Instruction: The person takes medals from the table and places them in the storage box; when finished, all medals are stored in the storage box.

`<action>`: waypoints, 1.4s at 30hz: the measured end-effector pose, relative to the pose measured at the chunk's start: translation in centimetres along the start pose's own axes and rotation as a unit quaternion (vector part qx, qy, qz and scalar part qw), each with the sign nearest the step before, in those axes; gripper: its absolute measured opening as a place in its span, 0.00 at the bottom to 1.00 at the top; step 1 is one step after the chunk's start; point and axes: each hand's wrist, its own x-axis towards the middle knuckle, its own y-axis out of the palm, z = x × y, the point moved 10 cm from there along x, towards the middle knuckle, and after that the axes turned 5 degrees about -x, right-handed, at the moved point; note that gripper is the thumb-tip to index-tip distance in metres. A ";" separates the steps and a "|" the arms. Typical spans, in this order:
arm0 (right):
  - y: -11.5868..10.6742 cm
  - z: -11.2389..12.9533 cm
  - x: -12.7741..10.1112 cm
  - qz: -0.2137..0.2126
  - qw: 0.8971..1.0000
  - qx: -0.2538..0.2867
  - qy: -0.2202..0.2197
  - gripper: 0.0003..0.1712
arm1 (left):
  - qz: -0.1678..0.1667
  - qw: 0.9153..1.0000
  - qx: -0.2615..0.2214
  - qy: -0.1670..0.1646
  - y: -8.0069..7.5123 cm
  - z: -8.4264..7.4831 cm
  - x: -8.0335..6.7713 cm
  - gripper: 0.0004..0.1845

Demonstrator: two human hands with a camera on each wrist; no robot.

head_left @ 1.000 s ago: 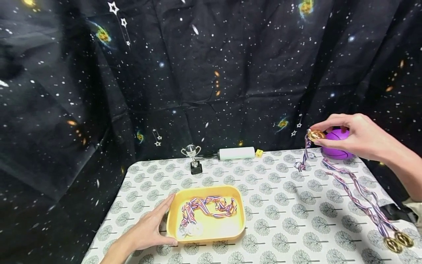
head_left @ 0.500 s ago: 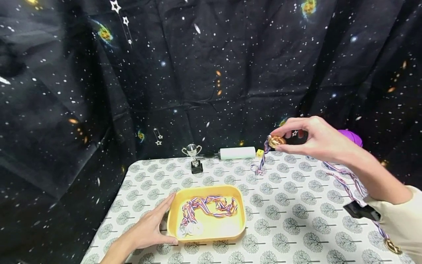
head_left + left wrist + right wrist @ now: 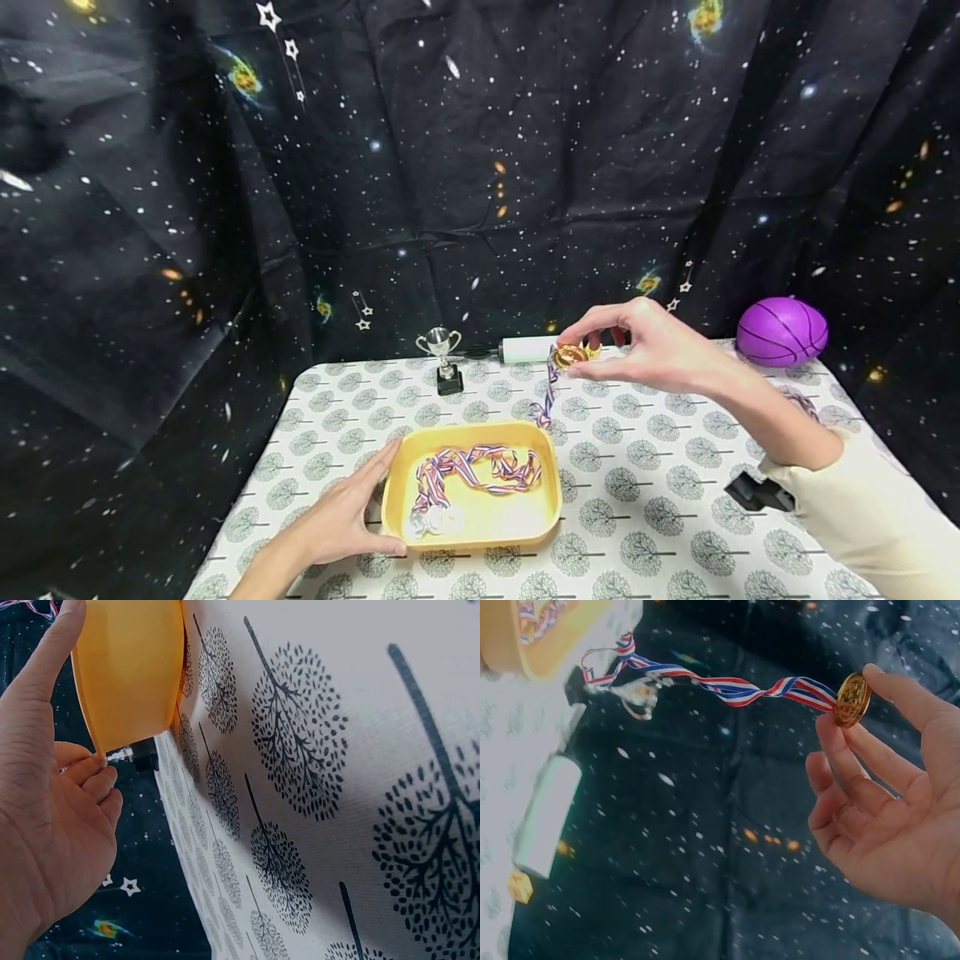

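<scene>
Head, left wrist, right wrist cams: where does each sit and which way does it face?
Head: on the person's head, looking forward and down at the table; shows both hands and forearms.
Left wrist: low by the left hand, looking along the tablecloth at the yellow tray.
Right wrist: by the right hand, looking at the gold medal it pinches.
Shared: the head and right wrist views both show the medal and the tray.

A small silver trophy cup (image 3: 442,356) on a black base stands on the surface (image 3: 660,500), well to the left of the right grip and beyond the left one. Just beside the right grip, on its far left, lies a white cylinder (image 3: 525,349). A purple ball (image 3: 782,331) sits well to that grip's right, at the far corner. The surface wears a pale cloth printed with trees, and a dark starry backdrop (image 3: 480,167) hangs behind.
</scene>
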 end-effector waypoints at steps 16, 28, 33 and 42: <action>10.1 -2.3 2.0 0.066 0.997 0.023 0.039 0.16 | 0.003 1.000 -0.001 -0.005 0.1 0.3 0.0 0.75; 18.0 -2.9 4.1 0.063 0.995 -0.026 0.075 0.20 | 0.000 1.000 0.005 -0.006 0.0 0.2 0.1 0.75; 21.5 -2.3 3.7 0.074 0.994 -0.021 0.078 0.21 | 0.001 1.000 0.008 -0.008 0.1 0.3 0.0 0.75; 26.4 -1.8 2.3 0.094 0.992 0.001 0.087 0.22 | -0.001 1.000 0.006 -0.008 0.0 0.4 -0.2 0.74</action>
